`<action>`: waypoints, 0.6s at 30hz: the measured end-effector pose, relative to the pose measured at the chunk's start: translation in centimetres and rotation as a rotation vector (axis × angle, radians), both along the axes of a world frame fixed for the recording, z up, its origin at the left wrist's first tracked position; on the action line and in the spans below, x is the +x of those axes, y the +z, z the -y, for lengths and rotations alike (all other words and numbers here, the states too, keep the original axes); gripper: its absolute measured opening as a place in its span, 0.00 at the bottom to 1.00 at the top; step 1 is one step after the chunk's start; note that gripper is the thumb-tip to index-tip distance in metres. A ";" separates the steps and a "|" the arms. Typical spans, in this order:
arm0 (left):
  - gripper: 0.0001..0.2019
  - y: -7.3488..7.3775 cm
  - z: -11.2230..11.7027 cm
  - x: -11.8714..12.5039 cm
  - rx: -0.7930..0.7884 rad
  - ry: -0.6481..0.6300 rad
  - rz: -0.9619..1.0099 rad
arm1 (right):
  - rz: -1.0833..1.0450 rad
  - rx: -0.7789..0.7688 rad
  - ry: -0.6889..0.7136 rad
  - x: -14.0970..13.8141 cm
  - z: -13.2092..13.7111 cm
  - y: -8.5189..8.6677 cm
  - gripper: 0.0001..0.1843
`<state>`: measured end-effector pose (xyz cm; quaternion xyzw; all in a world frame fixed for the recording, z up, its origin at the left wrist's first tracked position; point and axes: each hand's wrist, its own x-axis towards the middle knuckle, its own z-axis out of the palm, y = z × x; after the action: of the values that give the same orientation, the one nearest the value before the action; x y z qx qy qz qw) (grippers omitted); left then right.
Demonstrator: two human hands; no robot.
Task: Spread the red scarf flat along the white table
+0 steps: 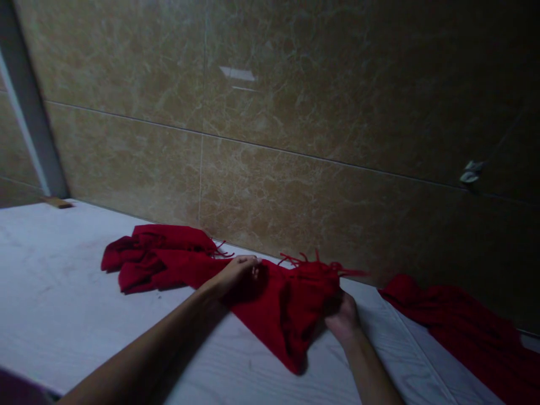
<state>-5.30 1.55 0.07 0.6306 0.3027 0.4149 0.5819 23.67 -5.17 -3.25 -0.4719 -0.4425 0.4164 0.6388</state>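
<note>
A bunched red cloth (270, 306) with thin red strings at its far edge lies across the white surface in front of me. My left hand (239, 274) is over its left part, fingers curled in on the fabric. At the right end, my right hand (343, 318) grips the cloth from the side, its fingertips hidden behind the folds. More folded red fabric (169, 261), also with loose strings, lies left of my left hand and touches or overlaps the cloth; I cannot tell whether they are one piece.
Another red cloth (468, 320) lies at the right along the wall. A brown tiled wall (270, 185) borders the far edge of the white table (76, 304). A small brown piece (58, 202) sits by a grey post (34, 112). A whitish fitting (471, 172) is on the wall.
</note>
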 end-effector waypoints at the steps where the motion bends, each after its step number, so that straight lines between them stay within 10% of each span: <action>1: 0.24 -0.5 -0.3 0.1 0.091 0.030 -0.094 | 0.007 0.017 -0.065 0.8 -0.1 -0.1 0.17; 9: 0.17 -0.3 0.4 0.2 0.666 -0.028 -0.843 | 0.081 0.067 -0.414 3.6 0.0 1.6 0.22; 18: 0.20 -0.9 0.6 0.9 0.629 -0.023 -0.897 | 0.814 0.035 -0.081 -5.1 0.9 0.8 0.12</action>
<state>-4.39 0.97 -0.86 0.8926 0.3754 0.1692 0.1836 18.57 -6.03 -2.42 -0.6041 -0.6473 0.1625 0.4355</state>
